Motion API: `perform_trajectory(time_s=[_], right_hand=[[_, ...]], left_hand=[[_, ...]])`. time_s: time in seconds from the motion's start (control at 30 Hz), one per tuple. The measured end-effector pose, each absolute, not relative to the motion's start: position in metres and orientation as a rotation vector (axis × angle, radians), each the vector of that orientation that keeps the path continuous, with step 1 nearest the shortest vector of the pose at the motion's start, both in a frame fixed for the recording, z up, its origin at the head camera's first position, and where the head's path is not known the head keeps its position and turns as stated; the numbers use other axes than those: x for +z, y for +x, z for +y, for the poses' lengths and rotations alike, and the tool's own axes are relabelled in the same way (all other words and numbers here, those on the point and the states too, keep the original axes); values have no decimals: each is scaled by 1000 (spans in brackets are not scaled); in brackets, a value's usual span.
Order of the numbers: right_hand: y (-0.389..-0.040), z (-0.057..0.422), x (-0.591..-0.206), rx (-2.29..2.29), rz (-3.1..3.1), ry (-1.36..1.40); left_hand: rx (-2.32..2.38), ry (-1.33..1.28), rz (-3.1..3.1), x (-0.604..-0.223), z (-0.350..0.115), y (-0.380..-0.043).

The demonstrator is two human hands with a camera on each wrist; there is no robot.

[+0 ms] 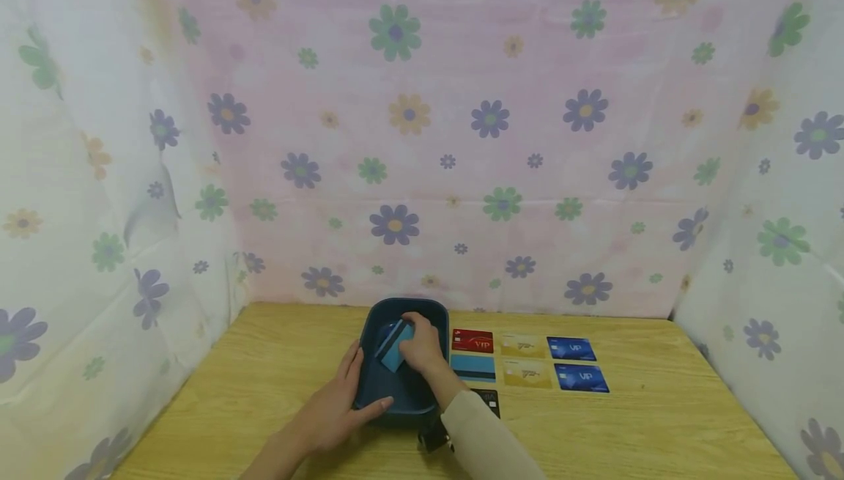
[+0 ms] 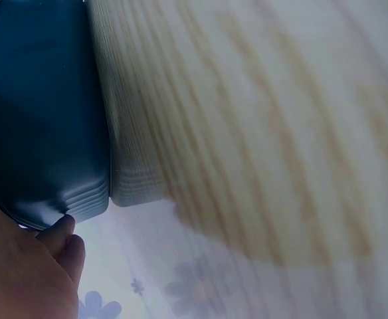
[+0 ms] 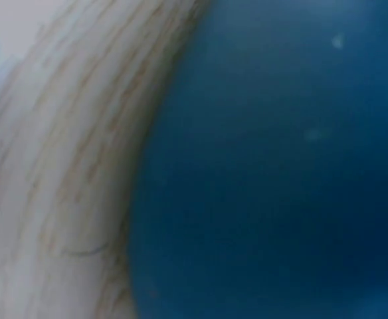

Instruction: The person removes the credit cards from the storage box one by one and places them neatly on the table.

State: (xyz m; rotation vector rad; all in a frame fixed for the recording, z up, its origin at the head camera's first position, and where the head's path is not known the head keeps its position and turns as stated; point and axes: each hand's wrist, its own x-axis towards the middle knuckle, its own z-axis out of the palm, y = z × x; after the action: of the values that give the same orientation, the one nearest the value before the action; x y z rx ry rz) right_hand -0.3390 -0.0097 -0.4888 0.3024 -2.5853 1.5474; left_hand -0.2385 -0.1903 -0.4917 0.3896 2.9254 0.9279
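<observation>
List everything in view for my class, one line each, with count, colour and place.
Box: 1, dark blue, on the table, between the hands
Held card: 1, light blue with dark stripe, over the box's inside
Red card: 1, red, right of box
Striped card: 1, light blue, below red
Gold cards: 2, gold, middle column
Blue cards: 2, blue, far right column
Black card: 1, black, partly behind sleeve
Table: 1, wood-coloured, underneath
Cloth: pink and white, flowered, around the table
Sleeve: 1, cream, right arm
Left hand: 1, at box's left side
Right hand: 1, holding card

This looks like a makeshift booth, with flower-print sheets [image 1: 448, 128] walling three sides of a wood-grain table [image 1: 633, 429].
</observation>
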Motion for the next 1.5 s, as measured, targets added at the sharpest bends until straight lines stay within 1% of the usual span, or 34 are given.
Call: perform_trajectory(time_s=[0.27,0.57,1.0,1.23,1.5], right_hand=[[-339,-10,-487,1639,-2549,309],[-338,-10,-485,1729,-2570,251],[-336,-7,-473,1834,-2501,307],[-328,3,-456,1797,-2514,330],[-316,18,-456,1796,-2529,362]], left_hand=[[922,385,2931,-491,-191,-238],[908,382,2934,-492,-191,-241],[875,377,2948,-492,-190,-241],[890,384,2937,-488,-190,-239],[889,386,2935,-492,-190,-242]])
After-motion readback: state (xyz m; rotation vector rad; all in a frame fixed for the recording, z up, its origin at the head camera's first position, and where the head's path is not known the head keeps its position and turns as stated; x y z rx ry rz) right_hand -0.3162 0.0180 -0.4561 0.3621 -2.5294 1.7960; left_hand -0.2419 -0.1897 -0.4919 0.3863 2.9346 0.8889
